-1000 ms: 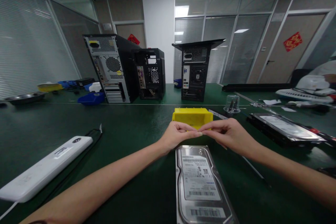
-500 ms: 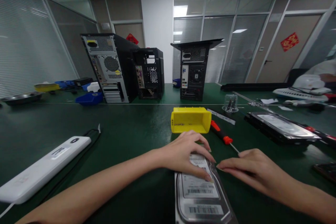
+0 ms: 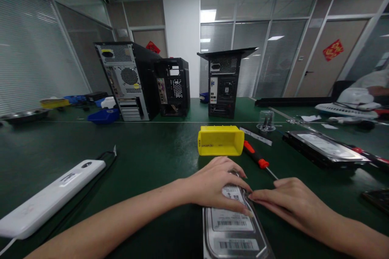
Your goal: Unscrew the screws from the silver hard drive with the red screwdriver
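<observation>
My left hand (image 3: 217, 184) lies open on the drive (image 3: 234, 226), steadying it; my right hand (image 3: 288, 202) touches its edge, holding nothing.

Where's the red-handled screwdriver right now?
In the head view, the red-handled screwdriver lies on the green table right of centre, just right of the yellow bin and beyond the right hand.

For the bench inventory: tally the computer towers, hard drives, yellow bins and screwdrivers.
Black computer towers: 3
Silver labelled hard drives: 2
Yellow plastic bin: 1
Red-handled screwdriver: 1
Total: 7
</observation>
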Demonstrator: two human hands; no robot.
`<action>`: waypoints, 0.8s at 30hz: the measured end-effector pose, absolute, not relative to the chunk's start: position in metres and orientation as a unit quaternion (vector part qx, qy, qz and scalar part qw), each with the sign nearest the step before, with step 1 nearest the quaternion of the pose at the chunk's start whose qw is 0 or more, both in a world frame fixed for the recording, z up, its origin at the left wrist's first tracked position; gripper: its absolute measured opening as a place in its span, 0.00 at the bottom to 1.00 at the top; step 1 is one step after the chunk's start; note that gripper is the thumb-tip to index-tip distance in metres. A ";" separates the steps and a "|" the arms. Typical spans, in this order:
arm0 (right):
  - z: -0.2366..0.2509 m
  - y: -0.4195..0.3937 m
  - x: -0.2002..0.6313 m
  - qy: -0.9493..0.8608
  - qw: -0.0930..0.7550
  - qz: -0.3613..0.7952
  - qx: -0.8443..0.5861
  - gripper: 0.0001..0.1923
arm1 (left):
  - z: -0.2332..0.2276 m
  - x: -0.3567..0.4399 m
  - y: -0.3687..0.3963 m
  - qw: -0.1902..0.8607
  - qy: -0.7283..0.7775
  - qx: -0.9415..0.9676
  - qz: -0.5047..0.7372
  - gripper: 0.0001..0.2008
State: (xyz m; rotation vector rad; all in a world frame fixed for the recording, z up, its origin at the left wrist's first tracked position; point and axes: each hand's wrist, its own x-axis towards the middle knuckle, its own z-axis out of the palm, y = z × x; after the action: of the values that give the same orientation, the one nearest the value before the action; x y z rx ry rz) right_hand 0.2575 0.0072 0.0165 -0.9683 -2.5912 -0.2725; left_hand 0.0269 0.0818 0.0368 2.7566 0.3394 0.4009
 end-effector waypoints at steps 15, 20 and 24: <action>0.017 0.012 0.257 -0.928 0.165 -0.187 -0.275 0.17 | 0.035 0.029 0.082 0.227 0.093 0.961 0.129 0.15; 0.005 0.008 0.262 -0.914 0.202 -0.119 -0.331 0.18 | 0.035 0.031 0.082 0.235 0.101 0.958 0.127 0.15; 0.001 0.005 0.261 -0.899 0.218 -0.036 -0.378 0.16 | 0.033 0.031 0.082 0.242 0.104 0.956 0.128 0.15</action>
State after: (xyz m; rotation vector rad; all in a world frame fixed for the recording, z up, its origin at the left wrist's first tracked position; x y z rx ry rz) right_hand 0.2614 0.0048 0.0013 -1.0465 -2.4892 -0.0985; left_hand 0.0305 0.0825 0.0333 2.6140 0.2838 0.3507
